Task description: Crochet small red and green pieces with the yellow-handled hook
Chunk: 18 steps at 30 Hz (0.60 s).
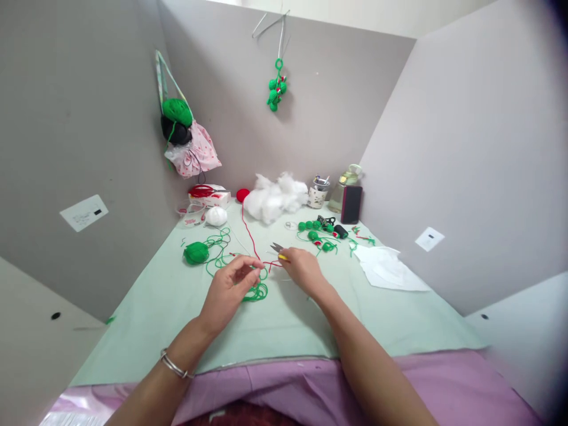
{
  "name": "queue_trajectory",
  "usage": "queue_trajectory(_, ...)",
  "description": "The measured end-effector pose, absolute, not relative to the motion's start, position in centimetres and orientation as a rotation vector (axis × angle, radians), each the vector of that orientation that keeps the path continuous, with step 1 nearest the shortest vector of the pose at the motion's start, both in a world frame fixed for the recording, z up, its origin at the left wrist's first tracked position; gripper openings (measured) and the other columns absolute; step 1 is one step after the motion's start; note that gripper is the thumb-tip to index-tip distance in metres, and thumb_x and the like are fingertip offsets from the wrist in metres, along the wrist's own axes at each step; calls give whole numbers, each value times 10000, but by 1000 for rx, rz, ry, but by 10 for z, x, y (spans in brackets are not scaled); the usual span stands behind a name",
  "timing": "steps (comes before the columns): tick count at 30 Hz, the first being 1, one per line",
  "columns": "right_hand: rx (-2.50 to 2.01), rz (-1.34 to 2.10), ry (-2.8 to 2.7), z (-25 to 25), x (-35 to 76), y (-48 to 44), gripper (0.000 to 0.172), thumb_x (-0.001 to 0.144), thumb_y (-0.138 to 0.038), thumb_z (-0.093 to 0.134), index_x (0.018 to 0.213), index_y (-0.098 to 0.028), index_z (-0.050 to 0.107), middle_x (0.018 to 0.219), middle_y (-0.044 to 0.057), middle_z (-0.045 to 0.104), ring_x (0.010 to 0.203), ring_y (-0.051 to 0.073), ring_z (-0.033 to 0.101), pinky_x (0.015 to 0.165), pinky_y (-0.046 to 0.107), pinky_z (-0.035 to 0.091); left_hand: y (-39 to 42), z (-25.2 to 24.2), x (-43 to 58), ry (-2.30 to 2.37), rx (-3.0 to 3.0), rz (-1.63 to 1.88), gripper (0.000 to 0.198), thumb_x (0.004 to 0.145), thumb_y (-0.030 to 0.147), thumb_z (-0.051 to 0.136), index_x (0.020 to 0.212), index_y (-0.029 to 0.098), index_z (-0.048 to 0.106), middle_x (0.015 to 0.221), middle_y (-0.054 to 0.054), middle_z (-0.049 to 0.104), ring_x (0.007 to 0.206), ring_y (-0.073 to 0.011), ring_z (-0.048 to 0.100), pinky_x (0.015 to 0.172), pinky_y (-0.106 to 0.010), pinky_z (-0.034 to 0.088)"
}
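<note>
My left hand point(233, 287) is over the middle of the table, its fingers curled and thumb and fingertips drawn together at the red yarn point(249, 228). That strand runs down from a red yarn ball point(242, 195) at the back. In my right hand point(302, 271) are small thread snips point(277, 248) with a yellow handle, their dark blades pointing away to the left. A short red yarn end point(271, 264) lies between my two hands. Loose green yarn point(257, 293) is looped under and beside my left hand, linked to a green ball point(196, 253).
White stuffing point(277, 198) is heaped at the back, beside a cup of tools point(318, 193), a bottle point(341, 192) and a phone point(351, 205). Green crocheted pieces point(315, 226) and white sheets point(390, 269) lie right. Red-handled scissors point(202, 190) and white yarn point(216, 216) sit left.
</note>
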State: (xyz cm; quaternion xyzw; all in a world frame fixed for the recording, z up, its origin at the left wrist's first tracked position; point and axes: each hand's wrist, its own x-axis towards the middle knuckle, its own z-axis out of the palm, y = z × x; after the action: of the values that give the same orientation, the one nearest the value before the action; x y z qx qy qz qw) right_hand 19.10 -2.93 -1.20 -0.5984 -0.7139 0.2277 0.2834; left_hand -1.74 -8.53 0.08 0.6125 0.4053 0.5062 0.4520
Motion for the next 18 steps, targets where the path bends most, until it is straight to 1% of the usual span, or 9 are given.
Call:
queue_trajectory(2, -1492, 696, -1816, -5, 195, -30, 154, 918, -237, 614, 832, -196, 736, 783, 70, 768, 781, 212, 667, 714, 302, 433, -85, -2, -16, 982, 1421, 1234, 191, 909, 377, 692, 986, 206, 733, 854, -16, 675, 761, -178, 664, 740, -308, 554)
queue_trajectory(4, -1345, 815, -1742, 3, 196, -34, 198, 922, -362, 628, 899, -198, 736, 801, 56, 783, 752, 193, 657, 685, 290, 452, -81, -3, -14, 963, 1341, 1238, 231, 901, 422, 709, 987, 208, 725, 929, -30, 681, 819, -183, 672, 760, -312, 578)
queue_trajectory(6, -1217, 919, -1680, 12, 194, -40, 264, 899, -449, 656, 908, -195, 731, 854, 61, 798, 732, 178, 645, 654, 283, 456, -76, -4, -11, 943, 1277, 1234, 293, 890, 489, 723, 936, 200, 734, 985, -52, 691, 849, -191, 670, 758, -315, 590)
queue_trajectory(8, -1135, 994, -1629, 20, 191, -48, 303, 873, -493, 687, 875, -193, 728, 838, 61, 789, 664, 157, 602, 595, 277, 425, -70, -4, -6, 914, 1228, 1207, 389, 876, 567, 724, 863, 180, 760, 962, -80, 713, 834, -204, 670, 739, -323, 594)
queue_trajectory(10, -1079, 1041, -1592, 25, 186, -60, 326, 851, -518, 723, 826, -193, 724, 762, 44, 753, 617, 141, 558, 558, 273, 391, -68, -3, 2, 875, 1182, 1181, 470, 855, 632, 723, 824, 168, 789, 925, -103, 739, 830, -223, 681, 738, -336, 595)
queue_trajectory(11, -1055, 1061, -1583, 27, 184, -66, 334, 844, -526, 740, 815, -194, 729, 739, 37, 735, 626, 144, 561, 565, 273, 394, -68, -2, 6, 852, 1155, 1176, 484, 845, 646, 729, 819, 168, 801, 916, -108, 751, 846, -233, 690, 756, -341, 596)
queue_trajectory(12, -1024, 1085, -1569, 28, 183, -73, 332, 842, -527, 753, 811, -197, 735, 746, 35, 728, 659, 149, 577, 586, 274, 406, -70, -1, 10, 828, 1126, 1179, 477, 840, 644, 739, 825, 173, 811, 914, -107, 761, 870, -238, 699, 787, -344, 595)
queue_trajectory(14, -932, 1191, -1484, 26, 180, -86, 297, 811, -486, 814, 805, -197, 744, 844, 51, 744, 709, 149, 587, 614, 275, 414, -75, 2, 17, 792, 1057, 1204, 419, 836, 604, 769, 847, 189, 827, 920, -92, 776, 910, -228, 704, 856, -333, 579)
queue_trajectory(18, -1032, 1194, -1375, 15, 180, -105, 270, 800, -445, 838, 804, -189, 750, 776, 22, 708, 538, 74, 394, 498, 249, 272, -88, 7, 20, 799, 906, 1310, 352, 779, 571, 847, 881, 235, 853, 918, -48, 789, 926, -187, 685, 885, -287, 542)
